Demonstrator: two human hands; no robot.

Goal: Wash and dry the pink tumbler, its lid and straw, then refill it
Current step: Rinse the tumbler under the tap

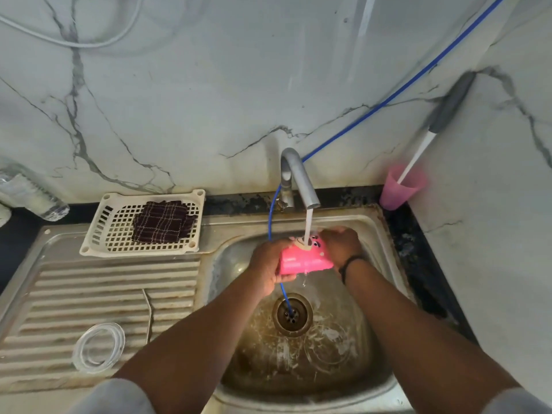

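The steel sink [373, 222] holds running water from the tap [300, 177] and a blue hose [286, 297] ending in its drain. Over the basin both hands hold the pink tumbler [304, 261] on its side under the stream: the left hand [268, 264] has its grip curled round one end, the right hand [340, 243] grasps the other. A white basket [98, 231] on the drainboard holds a dark checked cloth [162, 221]. A pink cup [400, 189] in the worktop's corner holds a brush [442, 121]. A clear ring, perhaps the lid [98, 346], lies on the drainboard.

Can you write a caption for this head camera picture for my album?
Both hands, left and right, hold the pink tumbler under the running tap over the sink.
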